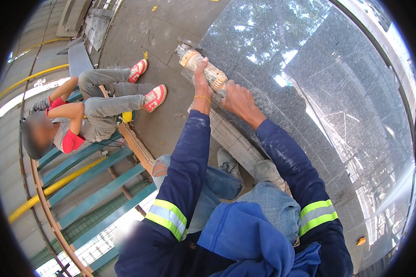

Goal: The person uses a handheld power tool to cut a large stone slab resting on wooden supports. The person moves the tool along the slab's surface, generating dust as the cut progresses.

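Observation:
A dusty yellow and grey angle grinder (212, 72) lies angled along the edge of a polished grey stone slab (337, 92), its disc end (187, 47) toward the top of the view. My left hand (200, 82) is closed around the grinder's front body. My right hand (235, 98) grips its rear end, fingers wrapped round it. The slab's glossy surface reflects foliage and framework, and a pale wooden beam (233, 141) runs beside and below its edge.
At left, another person (104, 108) in grey trousers and red-and-white shoes sits on a teal slatted bench (101, 184). Yellow pipes (34, 201) and a yellow object (127, 116) are near the bench. Boards and a grey panel (78, 60) lie beyond; my feet are below the beam.

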Action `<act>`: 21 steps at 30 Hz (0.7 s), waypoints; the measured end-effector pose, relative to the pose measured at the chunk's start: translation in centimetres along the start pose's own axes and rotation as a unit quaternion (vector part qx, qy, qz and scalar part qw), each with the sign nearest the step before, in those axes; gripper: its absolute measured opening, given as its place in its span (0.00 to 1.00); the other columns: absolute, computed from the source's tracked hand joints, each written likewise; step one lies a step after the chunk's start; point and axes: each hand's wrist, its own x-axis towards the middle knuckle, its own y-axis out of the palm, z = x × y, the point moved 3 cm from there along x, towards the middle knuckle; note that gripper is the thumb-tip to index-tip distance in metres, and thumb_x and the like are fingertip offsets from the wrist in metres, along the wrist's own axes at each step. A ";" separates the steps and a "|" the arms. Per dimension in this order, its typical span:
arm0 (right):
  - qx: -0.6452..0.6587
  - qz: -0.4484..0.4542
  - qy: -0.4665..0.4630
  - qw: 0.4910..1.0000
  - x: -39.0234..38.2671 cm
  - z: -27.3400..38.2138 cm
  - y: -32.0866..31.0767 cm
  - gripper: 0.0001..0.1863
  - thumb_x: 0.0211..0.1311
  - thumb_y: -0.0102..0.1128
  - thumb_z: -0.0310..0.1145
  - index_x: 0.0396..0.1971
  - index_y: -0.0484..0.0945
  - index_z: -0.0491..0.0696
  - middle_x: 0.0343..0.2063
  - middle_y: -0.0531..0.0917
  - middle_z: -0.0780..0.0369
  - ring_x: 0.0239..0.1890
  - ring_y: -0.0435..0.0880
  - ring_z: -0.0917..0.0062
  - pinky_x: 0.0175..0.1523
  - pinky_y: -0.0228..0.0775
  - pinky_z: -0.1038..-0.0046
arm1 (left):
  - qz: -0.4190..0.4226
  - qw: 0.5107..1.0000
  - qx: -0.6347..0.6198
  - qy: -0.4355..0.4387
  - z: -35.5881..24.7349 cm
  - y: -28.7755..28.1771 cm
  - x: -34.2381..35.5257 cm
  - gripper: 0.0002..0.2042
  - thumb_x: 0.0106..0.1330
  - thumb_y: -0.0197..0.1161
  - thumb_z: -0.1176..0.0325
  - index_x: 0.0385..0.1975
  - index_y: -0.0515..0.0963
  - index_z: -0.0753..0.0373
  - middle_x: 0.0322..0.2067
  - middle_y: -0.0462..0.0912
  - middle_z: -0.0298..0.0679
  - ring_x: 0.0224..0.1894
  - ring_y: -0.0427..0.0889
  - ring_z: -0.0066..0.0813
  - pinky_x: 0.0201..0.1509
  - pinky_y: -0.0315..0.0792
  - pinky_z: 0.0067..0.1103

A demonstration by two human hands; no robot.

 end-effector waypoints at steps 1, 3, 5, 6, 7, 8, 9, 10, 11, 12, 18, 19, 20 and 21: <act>0.003 -0.001 -0.003 1.000 0.0 0.1 0.0 0.16 0.49 0.66 0.30 0.34 0.73 0.35 0.30 0.84 0.41 0.35 0.87 0.47 0.39 0.81 0.53 | -0.004 1.000 0.000 0.000 -0.1 -0.2 0.2 0.18 0.61 0.69 0.63 0.47 0.73 0.61 0.32 0.75 0.36 0.29 0.81 0.34 0.33 0.81 0.34; 0.006 -0.001 -0.004 1.000 -0.2 -0.1 -0.1 0.16 0.48 0.66 0.29 0.34 0.73 0.35 0.30 0.84 0.41 0.35 0.87 0.47 0.39 0.81 0.53 | -0.003 1.000 0.006 -0.003 0.0 0.0 -0.2 0.18 0.61 0.69 0.63 0.46 0.73 0.61 0.32 0.75 0.36 0.30 0.81 0.34 0.33 0.81 0.34; 0.006 0.000 -0.002 1.000 -0.2 -0.1 -0.2 0.15 0.48 0.65 0.28 0.34 0.73 0.35 0.30 0.84 0.41 0.35 0.87 0.47 0.39 0.81 0.53 | -0.003 1.000 0.010 -0.006 0.1 0.3 -0.4 0.18 0.61 0.69 0.63 0.46 0.73 0.61 0.32 0.75 0.36 0.30 0.81 0.34 0.33 0.81 0.34; 0.006 0.000 -0.001 1.000 -0.1 -0.2 -0.2 0.15 0.48 0.64 0.28 0.34 0.73 0.35 0.30 0.84 0.41 0.35 0.87 0.48 0.39 0.81 0.53 | -0.004 1.000 0.011 -0.007 0.1 0.4 -0.4 0.18 0.61 0.69 0.63 0.46 0.73 0.61 0.31 0.75 0.36 0.30 0.81 0.34 0.33 0.81 0.34; 0.007 -0.003 -0.004 1.000 -0.1 -0.3 -0.3 0.15 0.49 0.64 0.28 0.34 0.73 0.35 0.30 0.84 0.41 0.35 0.87 0.47 0.40 0.81 0.53 | -0.004 1.000 0.012 -0.009 0.1 0.6 -0.4 0.17 0.61 0.69 0.63 0.46 0.73 0.61 0.31 0.75 0.36 0.30 0.81 0.34 0.33 0.81 0.34; 0.011 -0.004 -0.008 1.000 -0.2 0.0 -0.4 0.14 0.49 0.64 0.27 0.34 0.74 0.35 0.29 0.84 0.41 0.35 0.87 0.47 0.40 0.81 0.53 | 0.002 1.000 0.017 -0.006 0.0 0.3 -0.2 0.18 0.61 0.69 0.63 0.46 0.71 0.61 0.31 0.75 0.38 0.29 0.81 0.37 0.33 0.81 0.36; 0.015 -0.006 -0.013 1.000 -0.2 0.2 -0.4 0.14 0.49 0.63 0.27 0.34 0.74 0.35 0.29 0.84 0.41 0.35 0.87 0.47 0.40 0.81 0.53 | 0.008 1.000 0.021 -0.003 -0.1 0.2 0.0 0.19 0.61 0.68 0.62 0.47 0.69 0.60 0.31 0.76 0.40 0.29 0.81 0.40 0.33 0.81 0.38; 0.013 -0.005 -0.020 1.000 -0.2 0.3 -0.6 0.14 0.49 0.63 0.27 0.34 0.74 0.34 0.29 0.84 0.41 0.35 0.87 0.47 0.40 0.81 0.53 | 0.014 1.000 0.025 0.000 -0.3 0.0 0.3 0.20 0.61 0.68 0.61 0.47 0.68 0.60 0.31 0.76 0.43 0.28 0.82 0.43 0.32 0.81 0.40; 0.010 -0.005 -0.027 1.000 -0.2 0.5 -0.9 0.13 0.49 0.62 0.26 0.33 0.74 0.34 0.29 0.84 0.41 0.35 0.87 0.47 0.40 0.81 0.53 | 0.019 0.999 0.030 -0.001 -0.3 0.1 0.5 0.20 0.61 0.68 0.61 0.47 0.68 0.59 0.32 0.76 0.42 0.29 0.82 0.42 0.33 0.81 0.39; 0.007 -0.005 -0.034 0.999 -0.2 0.6 -1.0 0.13 0.49 0.62 0.26 0.33 0.75 0.34 0.29 0.84 0.41 0.35 0.87 0.47 0.40 0.81 0.54 | 0.023 0.999 0.034 -0.002 -0.4 0.2 0.7 0.19 0.61 0.68 0.61 0.47 0.69 0.59 0.32 0.76 0.41 0.29 0.82 0.42 0.33 0.81 0.39; 0.022 -0.008 -0.015 1.000 1.5 0.2 -0.4 0.13 0.50 0.61 0.26 0.34 0.76 0.34 0.30 0.85 0.42 0.36 0.87 0.48 0.40 0.81 0.55 | 0.009 0.999 0.030 -0.044 -1.2 1.3 0.7 0.16 0.59 0.69 0.63 0.43 0.71 0.59 0.30 0.75 0.38 0.28 0.81 0.38 0.33 0.81 0.38; 0.026 -0.003 -0.019 0.999 1.4 0.4 -0.5 0.13 0.50 0.61 0.26 0.35 0.76 0.34 0.31 0.85 0.42 0.36 0.88 0.48 0.40 0.81 0.55 | 0.012 0.998 0.028 -0.047 -1.4 1.2 0.8 0.16 0.59 0.69 0.63 0.43 0.71 0.58 0.30 0.75 0.38 0.28 0.81 0.38 0.33 0.81 0.38; 0.024 0.001 -0.025 0.999 1.5 0.4 -0.6 0.14 0.50 0.61 0.27 0.35 0.76 0.34 0.31 0.85 0.42 0.36 0.88 0.48 0.41 0.81 0.55 | 0.010 0.999 0.032 -0.035 -1.4 1.0 1.1 0.17 0.59 0.69 0.63 0.43 0.71 0.59 0.30 0.75 0.38 0.28 0.81 0.38 0.33 0.81 0.38; 0.022 0.006 -0.031 0.999 1.5 0.5 -0.7 0.14 0.50 0.62 0.27 0.35 0.76 0.34 0.31 0.85 0.42 0.36 0.88 0.49 0.41 0.81 0.55 | 0.007 0.999 0.036 -0.023 -1.3 0.7 1.3 0.17 0.59 0.69 0.63 0.43 0.71 0.59 0.30 0.75 0.38 0.28 0.81 0.38 0.33 0.81 0.38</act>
